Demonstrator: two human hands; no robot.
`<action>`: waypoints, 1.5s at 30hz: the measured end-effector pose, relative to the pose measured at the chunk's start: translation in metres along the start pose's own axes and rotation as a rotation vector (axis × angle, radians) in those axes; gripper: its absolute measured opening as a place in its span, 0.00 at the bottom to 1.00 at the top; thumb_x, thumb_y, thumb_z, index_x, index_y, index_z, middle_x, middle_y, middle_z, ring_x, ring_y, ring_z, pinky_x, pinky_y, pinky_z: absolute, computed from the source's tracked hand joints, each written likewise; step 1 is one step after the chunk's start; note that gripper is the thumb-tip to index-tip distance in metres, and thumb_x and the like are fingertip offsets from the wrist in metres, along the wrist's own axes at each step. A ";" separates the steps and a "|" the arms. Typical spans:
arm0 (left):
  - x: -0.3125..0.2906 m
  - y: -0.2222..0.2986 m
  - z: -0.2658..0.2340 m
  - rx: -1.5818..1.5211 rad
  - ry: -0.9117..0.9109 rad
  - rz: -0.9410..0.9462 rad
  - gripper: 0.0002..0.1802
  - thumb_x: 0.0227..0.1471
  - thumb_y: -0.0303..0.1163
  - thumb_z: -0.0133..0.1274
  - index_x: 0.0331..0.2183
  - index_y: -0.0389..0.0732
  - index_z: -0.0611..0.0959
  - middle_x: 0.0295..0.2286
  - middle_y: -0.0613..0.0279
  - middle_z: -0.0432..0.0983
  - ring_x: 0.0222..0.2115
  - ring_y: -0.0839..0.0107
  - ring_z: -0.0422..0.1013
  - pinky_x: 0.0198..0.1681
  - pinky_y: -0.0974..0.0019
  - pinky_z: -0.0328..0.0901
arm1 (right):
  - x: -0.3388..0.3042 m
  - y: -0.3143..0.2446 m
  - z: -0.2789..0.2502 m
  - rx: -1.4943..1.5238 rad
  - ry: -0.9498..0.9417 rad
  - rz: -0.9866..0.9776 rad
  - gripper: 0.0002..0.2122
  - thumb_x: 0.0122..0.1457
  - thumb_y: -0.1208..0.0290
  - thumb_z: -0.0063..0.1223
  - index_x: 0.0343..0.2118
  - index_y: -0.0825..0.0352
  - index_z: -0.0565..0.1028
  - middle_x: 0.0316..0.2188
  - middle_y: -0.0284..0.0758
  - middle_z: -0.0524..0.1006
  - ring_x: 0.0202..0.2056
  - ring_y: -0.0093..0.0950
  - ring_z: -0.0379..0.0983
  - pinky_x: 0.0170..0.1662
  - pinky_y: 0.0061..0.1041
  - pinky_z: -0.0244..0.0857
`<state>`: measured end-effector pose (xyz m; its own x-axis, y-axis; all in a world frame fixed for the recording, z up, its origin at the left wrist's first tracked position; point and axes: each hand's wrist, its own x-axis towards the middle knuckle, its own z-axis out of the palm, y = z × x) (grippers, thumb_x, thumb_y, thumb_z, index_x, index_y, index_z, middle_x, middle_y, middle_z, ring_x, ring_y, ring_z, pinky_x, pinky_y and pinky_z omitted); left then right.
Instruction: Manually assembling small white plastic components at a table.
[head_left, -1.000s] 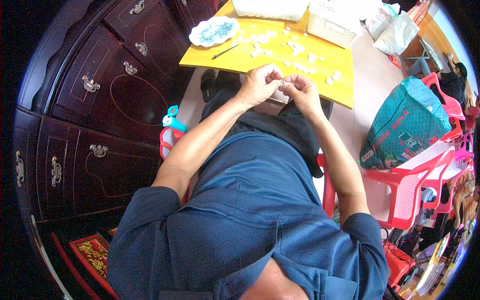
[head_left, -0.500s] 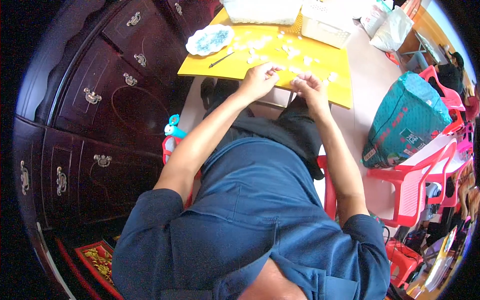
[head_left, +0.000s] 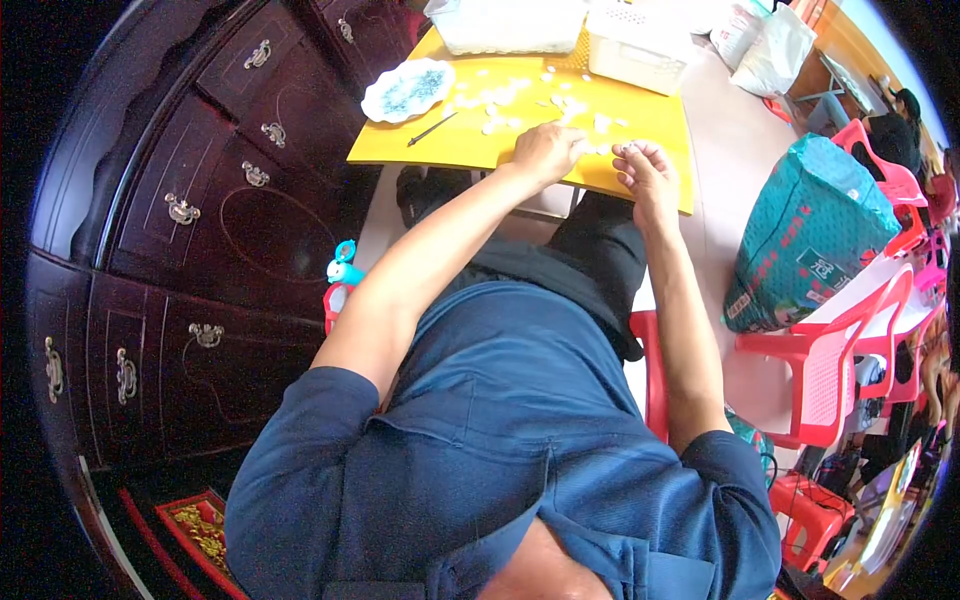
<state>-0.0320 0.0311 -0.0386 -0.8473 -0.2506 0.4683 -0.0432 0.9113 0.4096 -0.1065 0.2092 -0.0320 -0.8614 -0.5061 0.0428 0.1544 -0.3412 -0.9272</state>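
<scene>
My left hand (head_left: 549,154) is over the near part of a yellow table (head_left: 390,148), its fingers bent together and the tips beside small white pieces. What those fingers hold, if anything, is too small to name. Just to its right, my right hand (head_left: 648,176) is raised at the table's near edge with thumb and forefinger pinched. A tiny pale thing seems to show at that pinch, but its kind is unclear. Several flat white pieces (head_left: 505,93) lie scattered beyond both hands. Left of them rests a thin dark pointed stick (head_left: 432,130).
A scalloped plate (head_left: 374,107) with blue speckles sits at the table's left. A pale tub (head_left: 510,32) and a white plastic basket (head_left: 640,62) stand at the back. Dark drawers (head_left: 170,250) line the left; a green bag (head_left: 810,240) rests by red chairs (head_left: 820,400) at right.
My left hand has shifted right and turned so its back shows more. My right hand has moved slightly right. The whole view has shifted a little.
</scene>
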 end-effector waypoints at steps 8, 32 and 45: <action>0.005 0.000 -0.001 -0.024 -0.026 -0.111 0.11 0.51 0.39 0.56 0.33 0.43 0.86 0.30 0.52 0.81 0.32 0.54 0.77 0.36 0.53 0.71 | -0.006 0.003 0.008 -0.006 -0.062 0.010 0.08 0.59 0.73 0.57 0.40 0.65 0.73 0.35 0.36 0.81 0.32 0.21 0.75 0.33 0.17 0.66; -0.080 -0.011 -0.065 -0.977 0.005 -0.389 0.15 0.58 0.35 0.55 0.43 0.36 0.83 0.28 0.66 0.78 0.24 0.81 0.71 0.27 0.77 0.65 | -0.026 0.027 0.037 -0.131 -0.286 0.069 0.05 0.61 0.70 0.54 0.37 0.65 0.74 0.33 0.32 0.81 0.31 0.19 0.73 0.35 0.17 0.63; -0.079 -0.003 -0.072 -0.881 0.014 -0.340 0.13 0.54 0.30 0.57 0.41 0.33 0.81 0.27 0.66 0.78 0.25 0.80 0.73 0.28 0.75 0.69 | -0.034 0.025 0.044 -0.173 -0.360 0.105 0.07 0.62 0.70 0.55 0.40 0.65 0.74 0.33 0.33 0.81 0.33 0.18 0.74 0.36 0.16 0.64</action>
<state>0.0732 0.0240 -0.0201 -0.8561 -0.4669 0.2215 0.1331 0.2151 0.9675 -0.0518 0.1835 -0.0405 -0.6161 -0.7865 0.0433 0.1226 -0.1500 -0.9810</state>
